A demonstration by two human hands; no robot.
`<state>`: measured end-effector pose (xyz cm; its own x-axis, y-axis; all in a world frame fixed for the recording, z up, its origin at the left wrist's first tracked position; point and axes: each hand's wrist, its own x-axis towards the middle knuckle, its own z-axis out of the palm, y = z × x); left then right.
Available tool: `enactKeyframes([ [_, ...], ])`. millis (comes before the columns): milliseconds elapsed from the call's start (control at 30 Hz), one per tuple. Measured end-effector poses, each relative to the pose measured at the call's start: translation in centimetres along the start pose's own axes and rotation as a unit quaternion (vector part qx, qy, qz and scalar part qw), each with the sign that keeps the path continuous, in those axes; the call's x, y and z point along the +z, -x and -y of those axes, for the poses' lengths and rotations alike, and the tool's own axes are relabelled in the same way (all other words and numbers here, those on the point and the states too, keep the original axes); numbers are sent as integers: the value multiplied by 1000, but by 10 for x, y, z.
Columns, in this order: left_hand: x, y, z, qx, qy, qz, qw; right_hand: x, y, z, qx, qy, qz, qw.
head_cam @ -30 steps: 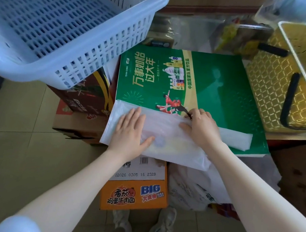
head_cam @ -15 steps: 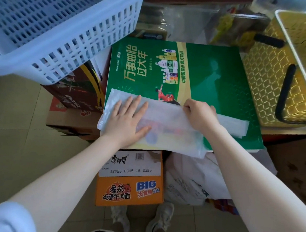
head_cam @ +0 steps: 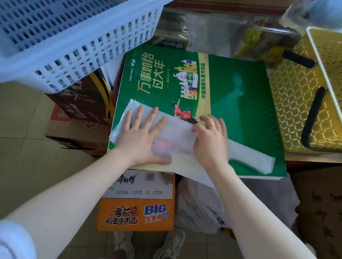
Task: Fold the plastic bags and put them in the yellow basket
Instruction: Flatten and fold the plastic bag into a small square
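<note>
A translucent white plastic bag lies flattened in a long strip across the near edge of a green printed box. My left hand presses flat on the bag's left part, fingers spread and straight. My right hand lies palm down on the bag's middle, fingers relaxed and slightly blurred. The bag's handle end sticks out to the right of my right hand. The yellow basket with black handles stands tilted at the right, beside the green box.
A large pale blue basket overhangs at upper left. Cardboard boxes stand below the green box on the tiled floor. More white plastic bags lie below my right arm. Packaged goods sit at the back.
My right hand has slid left along the bag toward my left hand and now lies flatter. My left hand stays pressed on the bag. The view has shifted slightly.
</note>
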<state>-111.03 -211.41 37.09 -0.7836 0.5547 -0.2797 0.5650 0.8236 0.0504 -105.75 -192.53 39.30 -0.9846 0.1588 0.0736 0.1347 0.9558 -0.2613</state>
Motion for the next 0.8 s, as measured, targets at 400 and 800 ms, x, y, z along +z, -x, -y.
enactKeyframes([
  [400, 2, 7, 9, -2, 5, -29, 1000, 24, 27, -12, 74, 66, 115, 988],
  [800, -7, 16, -18, -47, -32, -49, 997, -18, 78, -117, 208, 60, 118, 969],
])
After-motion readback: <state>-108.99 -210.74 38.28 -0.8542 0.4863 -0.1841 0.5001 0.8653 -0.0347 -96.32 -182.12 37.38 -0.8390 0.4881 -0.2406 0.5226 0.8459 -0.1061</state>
